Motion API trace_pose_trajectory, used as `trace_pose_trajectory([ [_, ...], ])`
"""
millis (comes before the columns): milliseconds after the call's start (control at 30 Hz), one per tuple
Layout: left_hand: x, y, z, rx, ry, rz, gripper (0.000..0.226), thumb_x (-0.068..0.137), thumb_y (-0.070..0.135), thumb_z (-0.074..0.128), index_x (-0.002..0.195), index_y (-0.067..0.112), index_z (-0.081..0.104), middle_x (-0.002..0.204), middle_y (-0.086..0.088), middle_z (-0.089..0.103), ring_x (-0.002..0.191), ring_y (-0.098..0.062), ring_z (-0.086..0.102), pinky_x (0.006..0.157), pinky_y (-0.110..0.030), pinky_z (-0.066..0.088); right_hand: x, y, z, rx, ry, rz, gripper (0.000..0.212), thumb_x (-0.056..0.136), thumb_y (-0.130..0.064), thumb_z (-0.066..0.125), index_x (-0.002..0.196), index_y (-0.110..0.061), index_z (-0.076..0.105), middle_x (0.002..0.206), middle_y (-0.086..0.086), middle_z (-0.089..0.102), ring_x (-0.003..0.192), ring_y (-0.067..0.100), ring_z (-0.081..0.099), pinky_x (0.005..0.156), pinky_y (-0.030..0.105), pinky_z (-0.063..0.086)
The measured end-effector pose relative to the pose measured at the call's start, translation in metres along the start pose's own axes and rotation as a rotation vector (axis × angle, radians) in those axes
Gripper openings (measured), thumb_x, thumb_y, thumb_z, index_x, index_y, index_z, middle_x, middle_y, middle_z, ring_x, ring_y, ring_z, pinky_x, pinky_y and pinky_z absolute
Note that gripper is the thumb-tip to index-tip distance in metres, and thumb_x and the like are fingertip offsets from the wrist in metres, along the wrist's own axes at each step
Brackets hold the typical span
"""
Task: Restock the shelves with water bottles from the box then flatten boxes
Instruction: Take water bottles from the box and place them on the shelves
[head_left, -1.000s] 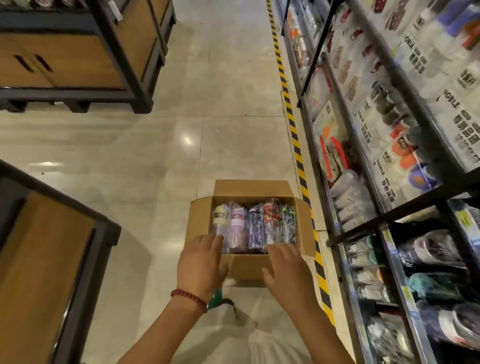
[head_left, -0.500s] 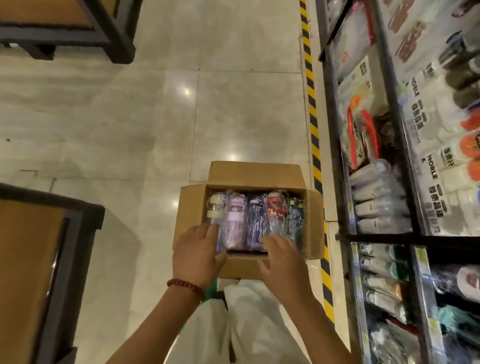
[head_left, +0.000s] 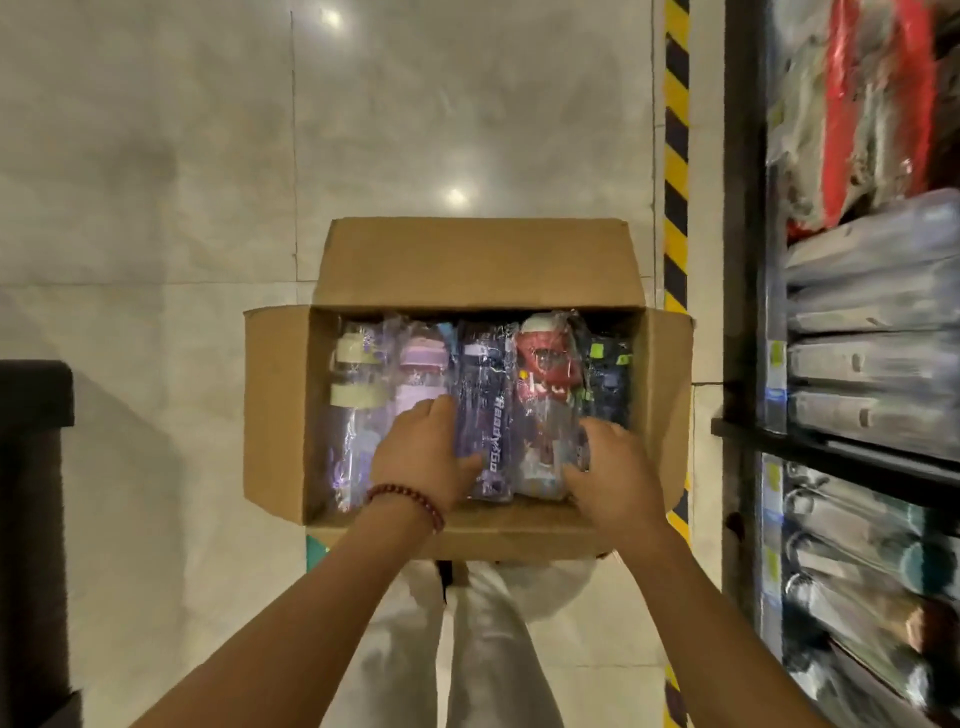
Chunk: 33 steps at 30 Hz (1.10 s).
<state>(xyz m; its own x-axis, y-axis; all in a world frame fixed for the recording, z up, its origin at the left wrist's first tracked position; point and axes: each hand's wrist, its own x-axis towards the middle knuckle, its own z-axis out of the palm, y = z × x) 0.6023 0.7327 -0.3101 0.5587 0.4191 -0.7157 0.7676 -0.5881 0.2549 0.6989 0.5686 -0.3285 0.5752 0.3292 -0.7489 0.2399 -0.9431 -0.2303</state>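
An open cardboard box (head_left: 478, 265) sits on the floor in front of me. Several plastic-wrapped water bottles lie side by side in it: a clear one with a pale yellow lid (head_left: 353, 395), a pink one (head_left: 421, 364), a dark purple one (head_left: 488, 374), a red one (head_left: 545, 364) and a dark one (head_left: 608, 374). My left hand (head_left: 423, 457) reaches into the box, its fingers curled down beside the dark purple bottle and its thumb on it. My right hand (head_left: 615, 473) curls round the right side of the red bottle.
Dark metal shelves (head_left: 857, 312) full of wrapped bottles and goods run along the right. A yellow-black hazard stripe (head_left: 675, 156) marks the floor in front of them. A dark display unit (head_left: 31, 467) stands at the left. My white trousers (head_left: 483, 649) are below the box.
My view has dropped closer to the box. Both hands moved from the box's near edge forward into it and now curl onto the middle bottles.
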Motion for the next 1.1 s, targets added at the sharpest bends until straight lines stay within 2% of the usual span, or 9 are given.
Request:
trace_pose_trajectory([
  [67, 0.029, -0.003, 0.027, -0.067, -0.065, -0.053, 0.065, 0.082, 0.041, 0.068, 0.134, 0.016, 0.038, 0.13, -0.005, 0.05, 0.114, -0.022, 0.05, 0.089, -0.033, 0.044, 0.024, 0.023, 0.021, 0.072, -0.003, 0.095, 0.052, 0.086, -0.032, 0.065, 0.13, -0.01, 0.047, 0.121, 0.014, 0.054, 0.107, 0.031, 0.054, 0.085, 0.039, 0.048],
  [200, 0.074, -0.011, 0.072, -0.168, -0.143, -0.153, 0.087, 0.078, 0.042, 0.073, 0.144, 0.014, 0.024, 0.139, -0.007, 0.044, 0.119, -0.025, 0.049, 0.095, -0.035, 0.046, 0.061, 0.053, 0.062, 0.123, 0.05, 0.272, 0.086, 0.083, -0.034, 0.07, 0.147, -0.004, 0.02, 0.14, 0.018, 0.04, 0.123, 0.035, 0.046, 0.096, 0.041, 0.046],
  [333, 0.103, -0.013, 0.109, -0.3, -0.178, -0.241, 0.086, 0.068, 0.045, 0.079, 0.134, 0.017, 0.033, 0.121, -0.003, 0.056, 0.105, -0.023, 0.058, 0.09, -0.041, 0.053, 0.085, 0.068, 0.097, 0.247, 0.121, 0.356, 0.097, 0.077, -0.04, 0.075, 0.144, 0.004, 0.02, 0.143, 0.023, 0.037, 0.128, 0.037, 0.042, 0.102, 0.041, 0.04],
  [533, 0.122, -0.016, 0.135, -0.405, -0.118, -0.343, 0.086, 0.068, 0.039, 0.081, 0.132, 0.01, 0.032, 0.128, -0.007, 0.051, 0.113, -0.028, 0.052, 0.096, -0.04, 0.047, 0.109, 0.078, 0.111, 0.402, 0.195, 0.454, 0.114, 0.065, -0.044, 0.083, 0.148, 0.001, 0.018, 0.148, 0.021, 0.03, 0.134, 0.037, 0.033, 0.109, 0.042, 0.033],
  [633, 0.127, -0.014, 0.135, -0.42, -0.109, -0.361, 0.084, 0.068, 0.04, 0.081, 0.133, 0.009, 0.035, 0.121, -0.004, 0.052, 0.101, -0.021, 0.051, 0.083, -0.032, 0.045, 0.114, 0.078, 0.111, 0.392, 0.177, 0.515, 0.107, 0.065, -0.047, 0.081, 0.145, -0.003, 0.025, 0.145, 0.018, 0.029, 0.133, 0.036, 0.029, 0.105, 0.042, 0.032],
  [733, 0.131, -0.018, 0.135, -0.41, -0.11, -0.333, 0.087, 0.064, 0.045, 0.082, 0.131, 0.009, 0.04, 0.114, -0.001, 0.053, 0.099, -0.02, 0.052, 0.08, -0.031, 0.045, 0.115, 0.076, 0.109, 0.391, 0.15, 0.539, 0.09, 0.067, -0.049, 0.076, 0.135, -0.007, 0.035, 0.141, 0.013, 0.029, 0.129, 0.033, 0.029, 0.099, 0.041, 0.034],
  [867, 0.13, -0.023, 0.137, -0.472, -0.113, -0.319, 0.083, 0.064, 0.039, 0.084, 0.127, 0.01, 0.039, 0.109, 0.0, 0.052, 0.092, -0.016, 0.048, 0.073, -0.027, 0.043, 0.109, 0.079, 0.116, 0.419, 0.166, 0.458, 0.088, 0.067, -0.045, 0.077, 0.132, -0.009, 0.031, 0.137, 0.01, 0.03, 0.126, 0.03, 0.033, 0.096, 0.038, 0.033],
  [1000, 0.129, -0.023, 0.137, -0.53, -0.107, -0.32, 0.078, 0.071, 0.027, 0.082, 0.128, 0.007, 0.033, 0.104, 0.0, 0.046, 0.089, -0.016, 0.047, 0.063, -0.021, 0.04, 0.109, 0.082, 0.113, 0.676, 0.128, 0.433, 0.076, 0.071, -0.031, 0.079, 0.118, -0.012, 0.023, 0.117, 0.004, 0.041, 0.1, 0.021, 0.045, 0.082, 0.03, 0.034],
  [1100, 0.13, -0.025, 0.138, -0.555, -0.088, -0.299, 0.079, 0.069, 0.029, 0.082, 0.127, 0.009, 0.032, 0.104, 0.002, 0.046, 0.09, -0.018, 0.049, 0.072, -0.027, 0.044, 0.111, 0.087, 0.111, 0.666, 0.125, 0.372, 0.077, 0.073, -0.032, 0.078, 0.123, -0.014, 0.024, 0.109, -0.002, 0.043, 0.095, 0.019, 0.047, 0.081, 0.028, 0.035],
])
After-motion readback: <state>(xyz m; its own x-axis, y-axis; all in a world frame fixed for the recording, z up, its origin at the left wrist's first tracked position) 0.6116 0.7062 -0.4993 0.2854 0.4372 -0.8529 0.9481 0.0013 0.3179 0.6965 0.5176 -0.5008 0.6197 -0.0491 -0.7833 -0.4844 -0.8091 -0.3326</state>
